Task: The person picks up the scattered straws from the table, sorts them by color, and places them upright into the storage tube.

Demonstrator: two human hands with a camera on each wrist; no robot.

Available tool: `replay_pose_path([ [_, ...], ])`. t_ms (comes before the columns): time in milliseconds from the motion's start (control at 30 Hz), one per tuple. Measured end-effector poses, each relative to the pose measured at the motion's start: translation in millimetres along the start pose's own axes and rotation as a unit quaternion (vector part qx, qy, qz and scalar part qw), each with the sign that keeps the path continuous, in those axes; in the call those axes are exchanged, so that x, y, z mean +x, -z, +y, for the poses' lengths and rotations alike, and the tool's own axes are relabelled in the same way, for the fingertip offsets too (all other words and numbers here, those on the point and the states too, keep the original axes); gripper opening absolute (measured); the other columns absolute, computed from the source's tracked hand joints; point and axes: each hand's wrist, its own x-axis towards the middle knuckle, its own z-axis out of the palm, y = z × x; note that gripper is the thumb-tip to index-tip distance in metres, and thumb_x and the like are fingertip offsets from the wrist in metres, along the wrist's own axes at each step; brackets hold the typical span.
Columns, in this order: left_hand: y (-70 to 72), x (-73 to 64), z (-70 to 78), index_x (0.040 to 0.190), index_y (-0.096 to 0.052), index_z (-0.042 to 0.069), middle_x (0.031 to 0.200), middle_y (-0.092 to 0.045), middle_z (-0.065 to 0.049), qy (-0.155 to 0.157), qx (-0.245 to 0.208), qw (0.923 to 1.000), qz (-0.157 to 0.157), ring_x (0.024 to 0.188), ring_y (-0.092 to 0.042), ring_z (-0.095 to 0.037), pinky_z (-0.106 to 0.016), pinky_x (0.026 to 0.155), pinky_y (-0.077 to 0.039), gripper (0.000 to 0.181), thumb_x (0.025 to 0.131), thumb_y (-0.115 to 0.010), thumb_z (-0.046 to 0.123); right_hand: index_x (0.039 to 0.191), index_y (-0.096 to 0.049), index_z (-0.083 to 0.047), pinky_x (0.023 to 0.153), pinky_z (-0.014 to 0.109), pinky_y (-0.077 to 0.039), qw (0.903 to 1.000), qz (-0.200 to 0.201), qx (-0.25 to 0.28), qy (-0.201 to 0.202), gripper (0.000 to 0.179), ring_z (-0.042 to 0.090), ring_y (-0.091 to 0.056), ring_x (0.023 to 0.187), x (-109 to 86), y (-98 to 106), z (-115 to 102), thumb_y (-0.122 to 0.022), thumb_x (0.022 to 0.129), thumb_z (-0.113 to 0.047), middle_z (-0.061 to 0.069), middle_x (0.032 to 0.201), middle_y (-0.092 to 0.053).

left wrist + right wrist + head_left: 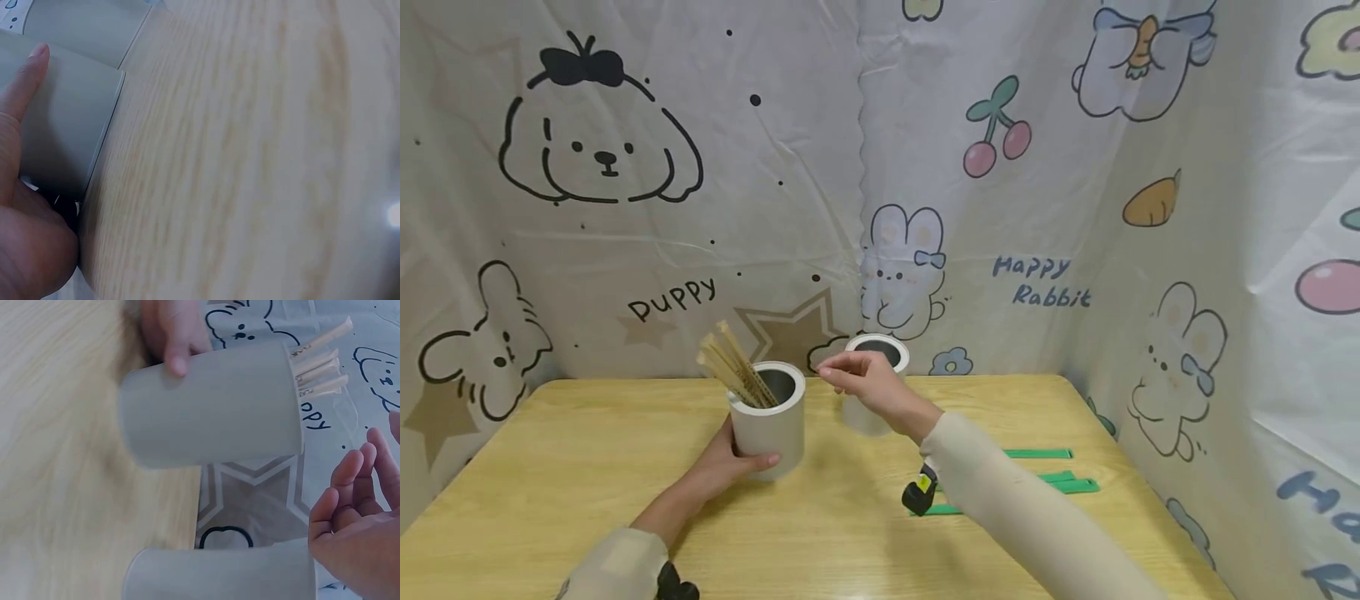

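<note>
My left hand (733,458) grips a pale grey cylindrical cup (769,440) low on its side. Its thumb lies across the front of the cup, while the other fingers are mostly hidden behind it. Several slim tan paper-wrapped sticks (737,367) with small print lean out of this cup toward its left rim. A second grey cup (868,419) stands behind and to the right. My right hand (874,385) hovers in front of that cup's rim, covering part of it. In the right wrist view its fingers (345,472) are loosely bent with nothing between them.
Several flat green strips (1037,454) lie on the right side of the wooden table (820,533), partly hidden by my right sleeve. A cloth (790,125) printed with cartoon animals hangs behind the table and along its sides.
</note>
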Motion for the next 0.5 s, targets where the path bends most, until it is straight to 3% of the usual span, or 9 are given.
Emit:
replay_pose_path([
  [133,-3.2,-3.4,-1.6,0.159,-0.01,0.003,0.155,-0.037,-0.026,0.004,-0.002,1.0,0.0,0.141,-0.042,-0.041,-0.05,0.115,-0.036,0.103,0.086,-0.081,0.021,0.12,-0.069,0.001,0.08,0.025,-0.047,0.9999,-0.012,-0.006,0.0,0.028,0.018,-0.058,0.089,-15.5,6.9,10.3,-0.063,0.1,-0.017,-0.002,0.099,-0.067],
  [367,-2.0,-1.7,-1.6,0.159,-0.01,0.002,0.155,-0.036,-0.027,0.0,-0.002,1.0,0.009,0.142,-0.04,-0.043,-0.053,0.117,-0.033,0.104,0.086,-0.081,0.02,0.119,-0.07,0.002,0.08,0.025,-0.048,0.9992,-0.026,-0.026,0.016,0.026,0.008,-0.057,0.084,-34.3,21.0,23.2,-0.062,0.101,-0.016,-0.011,0.097,-0.067],
  [500,-1.9,-1.2,-1.0,0.16,-0.005,0.003,0.158,-0.032,-0.027,-0.002,0.001,1.0,0.007,0.145,-0.037,-0.044,-0.055,0.119,-0.03,0.108,0.086,-0.081,0.02,0.119,-0.069,0.003,0.081,0.026,-0.048,0.9989,-0.035,-0.031,0.01,0.028,0.01,-0.057,0.084,-49.3,30.5,33.7,-0.059,0.103,-0.017,-0.013,0.094,-0.065],
])
